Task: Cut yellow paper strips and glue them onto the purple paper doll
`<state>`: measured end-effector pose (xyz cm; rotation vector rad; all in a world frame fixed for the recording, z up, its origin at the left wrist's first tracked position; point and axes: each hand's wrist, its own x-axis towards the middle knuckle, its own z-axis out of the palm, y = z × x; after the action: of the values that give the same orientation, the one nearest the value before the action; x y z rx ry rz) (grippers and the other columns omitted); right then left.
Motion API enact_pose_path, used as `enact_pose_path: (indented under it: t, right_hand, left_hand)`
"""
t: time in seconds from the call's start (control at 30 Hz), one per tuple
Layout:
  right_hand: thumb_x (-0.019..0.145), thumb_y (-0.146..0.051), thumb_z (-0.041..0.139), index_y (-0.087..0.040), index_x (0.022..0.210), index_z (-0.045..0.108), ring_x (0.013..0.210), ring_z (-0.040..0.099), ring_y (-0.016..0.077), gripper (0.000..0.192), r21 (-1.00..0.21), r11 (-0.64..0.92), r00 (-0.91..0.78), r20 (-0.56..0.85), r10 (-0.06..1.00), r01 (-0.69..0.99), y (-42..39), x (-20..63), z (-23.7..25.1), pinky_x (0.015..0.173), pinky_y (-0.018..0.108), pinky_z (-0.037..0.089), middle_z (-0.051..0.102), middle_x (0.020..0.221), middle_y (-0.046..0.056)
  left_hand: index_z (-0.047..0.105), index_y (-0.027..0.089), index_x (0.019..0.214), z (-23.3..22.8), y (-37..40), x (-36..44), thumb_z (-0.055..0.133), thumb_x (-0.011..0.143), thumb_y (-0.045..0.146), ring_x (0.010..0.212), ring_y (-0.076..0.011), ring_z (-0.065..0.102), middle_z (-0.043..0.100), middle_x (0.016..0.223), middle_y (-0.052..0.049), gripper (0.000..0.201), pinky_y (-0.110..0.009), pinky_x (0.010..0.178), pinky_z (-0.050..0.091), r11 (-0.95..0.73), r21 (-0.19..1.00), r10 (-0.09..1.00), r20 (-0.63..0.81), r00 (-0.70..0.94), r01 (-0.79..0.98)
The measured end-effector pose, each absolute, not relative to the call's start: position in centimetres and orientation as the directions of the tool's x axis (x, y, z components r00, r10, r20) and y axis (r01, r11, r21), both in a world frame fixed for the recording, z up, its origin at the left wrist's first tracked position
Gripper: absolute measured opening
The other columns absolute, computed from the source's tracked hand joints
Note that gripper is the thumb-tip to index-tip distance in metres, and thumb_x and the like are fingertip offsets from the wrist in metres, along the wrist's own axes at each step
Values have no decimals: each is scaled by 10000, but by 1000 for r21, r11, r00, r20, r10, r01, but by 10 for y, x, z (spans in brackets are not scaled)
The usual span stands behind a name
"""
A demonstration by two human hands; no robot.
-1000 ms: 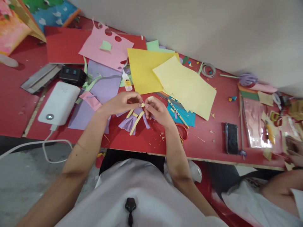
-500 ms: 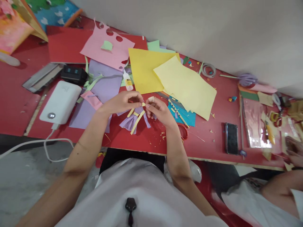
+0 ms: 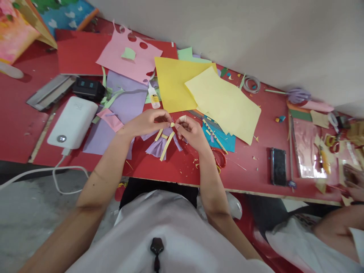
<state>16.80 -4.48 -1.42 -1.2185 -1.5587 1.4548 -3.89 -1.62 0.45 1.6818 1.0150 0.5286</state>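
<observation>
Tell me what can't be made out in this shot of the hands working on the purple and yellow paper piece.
All in the head view:
- Where the yellow strips join the purple paper piece: hidden by the fingertips of the left hand and right hand.
- Red scissors: mostly behind the right wrist.
- Glue bottle label: too small to read.
- Co-worker's hand: cut off by the right edge.

The purple paper bundle (image 3: 159, 146) has shifted slightly right.
</observation>
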Motion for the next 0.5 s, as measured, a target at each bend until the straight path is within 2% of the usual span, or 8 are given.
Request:
enact_pose_path:
  t: [0.23,0.5]
  right_hand:
    - [891,-349,613,-209,838,544,474,504,53,164,-982,-55,-331,-115,937,183,-44,167,-18,477,182,420,537,597,-75]
    - [890,-320,602,-214,837,541,479,507,59,134,-981,-63,-324,-122,938,185,-44,167,-19,482,186,431,532,590,-77]
  left_hand:
    - [662,167,926,6,-17,-39,521,897,428,817,-163,593,674,903,-45,298,-263,703,436,-76,912,833,-164,528,404]
    - [653,157,921,7,-18,-37,576,866,465,804,-161,591,679,902,-45,322,-265,718,443,-97,907,838,-148,525,410]
